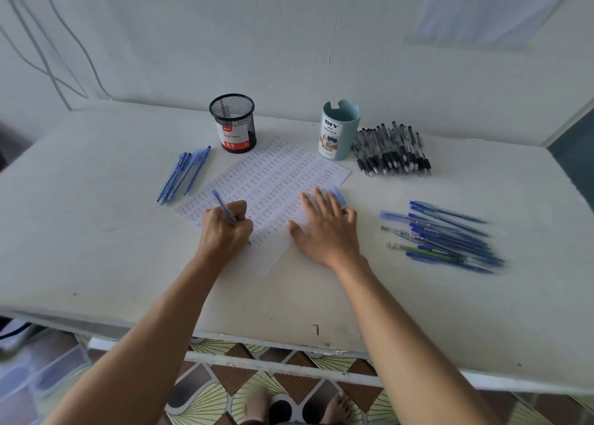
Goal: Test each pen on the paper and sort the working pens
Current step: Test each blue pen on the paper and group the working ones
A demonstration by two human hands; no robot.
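Bare forearms are reaching across the near edge of the white, scuffed desk (96,238). The left hand (225,231) is clenching around a slim blue pen (221,203), whose tip is touching the paper (273,180), a white sheet lying slantwise mid-desk and covered in rows of small handwritten words. The right hand (326,228) is lying flat on the sheet, fingers straight and spread, grasping nothing. A pale blue cap (339,195) is sitting at its fingertips. A black wire-mesh cup (233,124) and a smooth teal cylinder (339,130) are standing toward the far edge. Loose blue pens (183,175) are lying left of the paper. Black-gripped pens (390,149) are heaped beside the teal cylinder. Fanned blue pens (450,238), with 1 green among them, are lying near the right edge.
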